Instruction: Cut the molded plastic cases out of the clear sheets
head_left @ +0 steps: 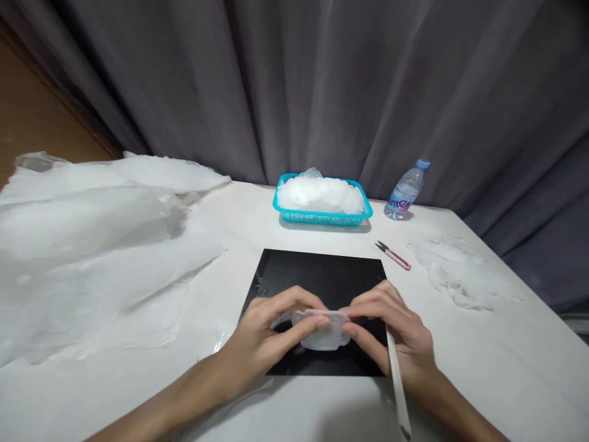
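A small translucent white plastic piece [323,331] is held between both hands over a black mat [322,276] on the white table. My left hand [262,334] pinches its left side with fingers curled. My right hand [391,331] pinches its right side. A thin white stick-like tool [398,387] lies tucked along my right hand, pointing toward me.
A turquoise basket [322,216] filled with translucent white pieces stands behind the mat. A water bottle [405,190] and small pink snips [393,255] are at the back right. Scraps of clear film [455,276] lie right. Large white plastic sheets [92,245] cover the left.
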`<state>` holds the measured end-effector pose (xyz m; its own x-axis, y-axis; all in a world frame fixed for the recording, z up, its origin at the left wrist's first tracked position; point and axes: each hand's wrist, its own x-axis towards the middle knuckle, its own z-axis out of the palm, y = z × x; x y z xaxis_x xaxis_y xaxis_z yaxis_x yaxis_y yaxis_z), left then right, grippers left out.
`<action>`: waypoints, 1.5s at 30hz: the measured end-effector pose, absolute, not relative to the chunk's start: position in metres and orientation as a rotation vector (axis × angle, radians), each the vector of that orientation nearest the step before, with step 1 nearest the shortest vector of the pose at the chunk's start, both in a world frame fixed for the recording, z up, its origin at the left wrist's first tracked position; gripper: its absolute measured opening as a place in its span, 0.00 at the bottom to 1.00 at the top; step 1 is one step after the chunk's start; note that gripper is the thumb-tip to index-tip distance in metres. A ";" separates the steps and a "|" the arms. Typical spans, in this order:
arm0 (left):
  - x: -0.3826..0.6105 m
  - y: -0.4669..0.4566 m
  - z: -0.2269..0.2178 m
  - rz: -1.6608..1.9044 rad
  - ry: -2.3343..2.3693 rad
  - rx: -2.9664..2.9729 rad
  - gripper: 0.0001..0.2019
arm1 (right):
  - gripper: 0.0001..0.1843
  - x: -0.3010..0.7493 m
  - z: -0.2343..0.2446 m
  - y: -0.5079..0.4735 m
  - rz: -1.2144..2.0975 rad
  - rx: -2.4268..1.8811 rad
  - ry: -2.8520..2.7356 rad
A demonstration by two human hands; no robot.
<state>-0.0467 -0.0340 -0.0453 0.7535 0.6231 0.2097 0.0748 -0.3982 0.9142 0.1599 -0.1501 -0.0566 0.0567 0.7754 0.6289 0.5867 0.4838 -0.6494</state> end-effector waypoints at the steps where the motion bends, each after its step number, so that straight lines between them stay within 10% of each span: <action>1: -0.047 -0.034 -0.046 0.664 0.548 1.901 0.05 | 0.14 0.161 -0.057 -0.150 0.221 -1.203 -1.636; 45: -0.051 -0.045 -0.057 0.755 0.574 1.946 0.03 | 0.09 0.152 -0.059 -0.152 0.245 -1.289 -1.512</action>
<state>-0.0512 -0.0450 -0.0572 0.7009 0.6605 0.2691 0.0824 -0.4497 0.8893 0.1522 -0.1521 -0.0592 0.1702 0.8006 0.5745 0.5782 0.3910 -0.7161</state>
